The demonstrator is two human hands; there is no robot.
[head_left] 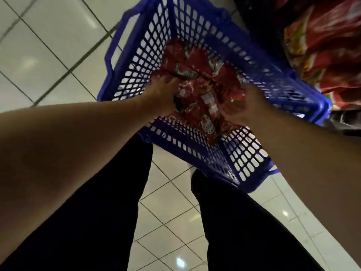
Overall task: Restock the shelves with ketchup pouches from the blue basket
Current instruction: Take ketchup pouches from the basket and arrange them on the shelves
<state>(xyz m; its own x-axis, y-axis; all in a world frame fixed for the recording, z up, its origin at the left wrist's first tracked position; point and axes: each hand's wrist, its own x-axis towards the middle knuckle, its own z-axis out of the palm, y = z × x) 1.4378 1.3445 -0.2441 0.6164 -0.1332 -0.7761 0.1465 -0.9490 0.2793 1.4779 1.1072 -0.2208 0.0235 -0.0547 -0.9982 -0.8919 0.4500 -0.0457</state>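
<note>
A blue plastic basket [195,28] with lattice walls stands on the tiled floor in front of me. Several red ketchup pouches [197,67] lie in a heap on its bottom. Both my arms reach down into it. My left hand [162,94] grips the left side of the heap, its fingers curled onto a pouch. My right hand [248,106] holds the heap's right side, its fingers tucked among the pouches and partly hidden. Motion blur softens both hands.
A shelf [332,47] at the upper right holds several red pouches, right beside the basket's far rim. White floor tiles [48,45] with dark grout spread to the left. My dark trouser legs [234,222] stand just behind the basket.
</note>
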